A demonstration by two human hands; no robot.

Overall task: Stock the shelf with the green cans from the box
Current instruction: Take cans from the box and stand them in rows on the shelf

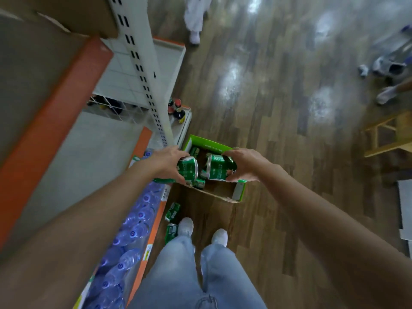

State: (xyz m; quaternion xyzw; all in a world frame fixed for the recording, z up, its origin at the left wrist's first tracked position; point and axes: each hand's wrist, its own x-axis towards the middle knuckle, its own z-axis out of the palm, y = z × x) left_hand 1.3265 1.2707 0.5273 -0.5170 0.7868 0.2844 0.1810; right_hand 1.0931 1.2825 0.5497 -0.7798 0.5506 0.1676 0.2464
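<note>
**Pick-up step, both hands loaded.** The left hand [169,161] wraps fingers and thumb round one green can, the left-hand can [188,169], held above the shelf-side edge of the box [239,190]. The right hand [245,163] grips the right-hand can [218,167] above the middle of the box. Both cans are tilted and do not touch each other.

The box, an open green carton on the floor, holds further cans. A far-end can [194,150] shows, and a near-corner can [199,182] lies on the shelf side. The rest of the interior is hidden under the hands. Two loose cans [172,211] lie on the floor just outside the box, on its near side.

The shelf [78,163] rises beside the box, with water bottles [133,230] on its lowest tier. The next move, as judged, is to carry both cans from above the box to a free tier, turning each wrist so the cans stand upright.
</note>
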